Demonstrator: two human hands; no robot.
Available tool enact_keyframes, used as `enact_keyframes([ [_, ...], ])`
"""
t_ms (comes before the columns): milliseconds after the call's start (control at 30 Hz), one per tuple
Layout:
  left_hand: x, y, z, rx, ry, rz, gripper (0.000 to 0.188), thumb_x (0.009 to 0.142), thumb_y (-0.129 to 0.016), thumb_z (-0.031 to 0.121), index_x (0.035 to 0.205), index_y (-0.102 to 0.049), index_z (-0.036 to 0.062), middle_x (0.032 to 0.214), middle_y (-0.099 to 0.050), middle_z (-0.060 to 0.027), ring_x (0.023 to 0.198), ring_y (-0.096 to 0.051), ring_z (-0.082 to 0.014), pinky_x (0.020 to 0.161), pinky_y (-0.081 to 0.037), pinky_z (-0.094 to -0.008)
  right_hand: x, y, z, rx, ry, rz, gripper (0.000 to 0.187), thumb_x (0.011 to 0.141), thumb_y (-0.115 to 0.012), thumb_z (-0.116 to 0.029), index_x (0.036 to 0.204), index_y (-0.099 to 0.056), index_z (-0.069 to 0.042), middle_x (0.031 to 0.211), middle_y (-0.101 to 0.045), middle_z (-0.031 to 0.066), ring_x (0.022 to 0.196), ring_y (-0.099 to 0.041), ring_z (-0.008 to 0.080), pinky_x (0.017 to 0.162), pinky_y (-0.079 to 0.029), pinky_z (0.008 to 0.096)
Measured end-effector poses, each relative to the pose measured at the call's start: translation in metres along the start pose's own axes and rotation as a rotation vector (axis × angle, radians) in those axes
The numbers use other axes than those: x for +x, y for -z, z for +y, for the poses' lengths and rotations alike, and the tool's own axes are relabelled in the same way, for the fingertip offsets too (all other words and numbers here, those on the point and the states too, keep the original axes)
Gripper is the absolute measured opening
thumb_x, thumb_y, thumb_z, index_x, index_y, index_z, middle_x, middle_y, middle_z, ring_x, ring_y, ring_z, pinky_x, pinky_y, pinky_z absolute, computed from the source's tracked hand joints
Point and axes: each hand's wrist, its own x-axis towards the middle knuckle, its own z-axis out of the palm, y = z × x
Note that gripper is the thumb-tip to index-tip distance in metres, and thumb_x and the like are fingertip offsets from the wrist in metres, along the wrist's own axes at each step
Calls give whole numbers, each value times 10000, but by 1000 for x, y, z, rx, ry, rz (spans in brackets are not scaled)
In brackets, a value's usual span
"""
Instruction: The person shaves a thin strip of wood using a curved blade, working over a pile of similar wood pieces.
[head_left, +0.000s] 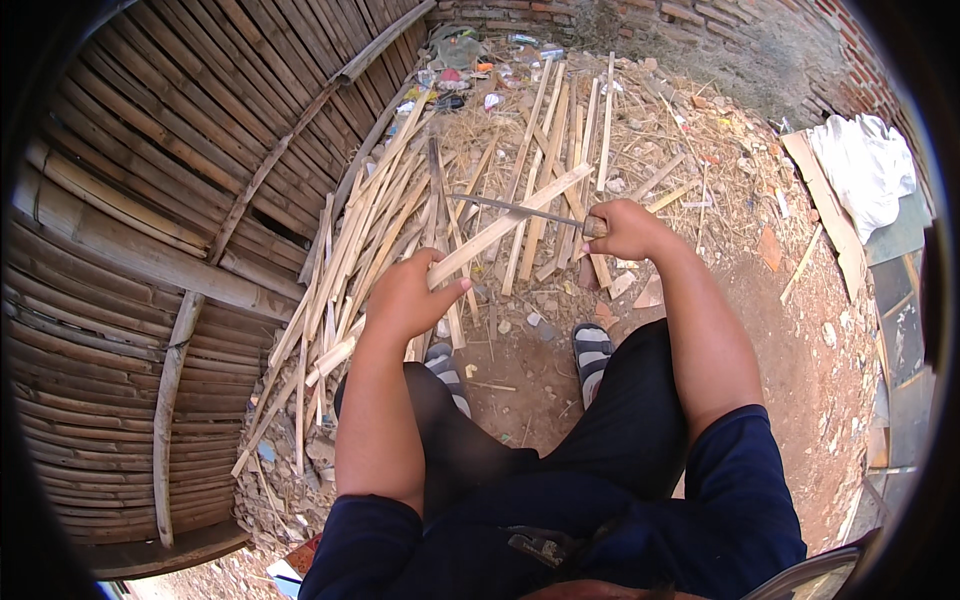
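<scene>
Gripping a pale wooden strip (485,246) that slants from near left to far right, we have our left hand (402,297) at its near part, fingers closed around it; our right hand (627,230) has its fingers wrapped round the handle of a long knife (555,216), blade crossing the strip. Loose strips (362,222) lie heaped on the ground (745,335), left and far, beside a slatted wall (200,130).

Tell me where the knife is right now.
In the head view, the knife is above centre, gripped in the right hand and crossing the pale wooden strip that the left hand holds.
</scene>
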Motion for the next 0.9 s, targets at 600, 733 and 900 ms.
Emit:
enact_keyframes([
  [600,0,2,4,30,45,-38,646,849,-861,525,1292,-709,80,930,-770,-218,924,-764,-390,845,-573,-473,1,-2,-3,-2,-21,-37,470,820,-886,-333,1119,-753,5,1032,-761,245,1027,-731,425,918,-556,490],
  [733,-1,2,2,23,18,-19,650,842,-867,522,1292,-709,79,933,-769,-222,925,-762,-394,844,-572,-476,0,-1,-3,0,-11,-19,466,821,-885,-340,1103,-751,6,1021,-759,245,1020,-732,426,915,-556,490],
  [900,-2,2,4,25,16,-11,650,845,-869,518,1292,-708,74,924,-769,-217,913,-760,-393,836,-570,-478,1,-2,0,32,5,-23,513,813,-893,-366,1120,-743,16,1067,-753,254,1049,-723,430,925,-552,495],
])
